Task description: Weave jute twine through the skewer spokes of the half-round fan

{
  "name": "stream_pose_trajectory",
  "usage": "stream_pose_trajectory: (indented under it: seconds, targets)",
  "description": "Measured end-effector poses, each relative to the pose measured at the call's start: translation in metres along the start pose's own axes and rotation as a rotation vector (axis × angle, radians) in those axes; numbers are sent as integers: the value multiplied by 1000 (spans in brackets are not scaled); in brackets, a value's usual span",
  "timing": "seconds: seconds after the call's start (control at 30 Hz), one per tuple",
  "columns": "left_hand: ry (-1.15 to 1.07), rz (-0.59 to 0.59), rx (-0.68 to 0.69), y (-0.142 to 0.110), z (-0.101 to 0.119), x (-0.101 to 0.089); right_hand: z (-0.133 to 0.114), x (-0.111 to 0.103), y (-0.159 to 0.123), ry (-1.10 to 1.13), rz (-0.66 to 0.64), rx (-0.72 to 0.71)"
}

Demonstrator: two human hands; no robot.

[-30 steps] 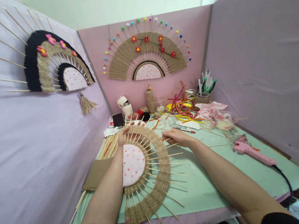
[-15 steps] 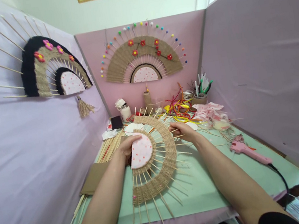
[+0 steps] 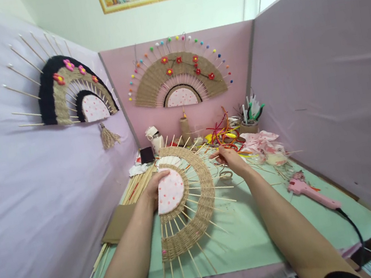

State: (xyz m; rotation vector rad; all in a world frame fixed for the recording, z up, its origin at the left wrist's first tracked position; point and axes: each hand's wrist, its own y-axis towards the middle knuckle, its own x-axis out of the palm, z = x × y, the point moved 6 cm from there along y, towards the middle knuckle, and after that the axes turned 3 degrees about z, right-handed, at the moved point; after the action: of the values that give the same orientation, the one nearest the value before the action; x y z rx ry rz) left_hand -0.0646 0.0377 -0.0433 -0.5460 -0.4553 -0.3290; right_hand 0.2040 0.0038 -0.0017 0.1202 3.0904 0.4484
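A half-round fan (image 3: 204,192) woven of tan twine over thin wooden sticks stands tilted in front of me. Its straight edge faces left, and a white half-circle with pink dots (image 3: 171,191) covers its centre. My left hand (image 3: 156,186) grips it at that centre, thumb on the dotted face and the other fingers hidden behind. Just right of the upper stick tips is my right hand (image 3: 230,159), its fingers drawn together; what they hold, if anything, is too small to make out. Below that hand a small tan coil (image 3: 226,175) shows.
A pink glue gun (image 3: 313,191) with a black cord lies at the right. Loose sticks (image 3: 136,185) and a brown folded piece (image 3: 118,223) are at the left. Coloured pipe cleaners (image 3: 225,134), a twine cone (image 3: 184,128) and a bottle (image 3: 155,139) stand behind. Finished fans hang on the partitions.
The fan has shifted slightly left and down with my left hand. My right hand has drawn a little away from the stick tips, and the coil beneath it shows more clearly.
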Motion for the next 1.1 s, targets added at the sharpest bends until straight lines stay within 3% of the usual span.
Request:
stream_pose_trajectory:
  seconds: [0.13, 0.3, 0.4, 0.67, 0.87, 1.03, 1.1]
  targets:
    - [11, 36, 19, 1, 0, -2, -11, -8, -3, -182, 173, -144]
    - [66, 66, 64, -1, -1, 0, -31, -6, -13, -408, 284, -396]
    - [48, 71, 87, -3, -1, 2, -34, -7, -17, -393, 338, -424]
    - [-40, 49, 106, -8, 3, 8, -17, -20, -5, 5, 351, -246]
    - [-59, 52, 189, 1, 2, 6, -4, -12, -1, 59, 316, -157]
    - [-95, 52, 224, 6, -2, 10, 8, 13, 1, 232, -20, 79]
    - [-97, 48, 219, 5, -3, 12, 6, 17, -1, 313, -97, 136]
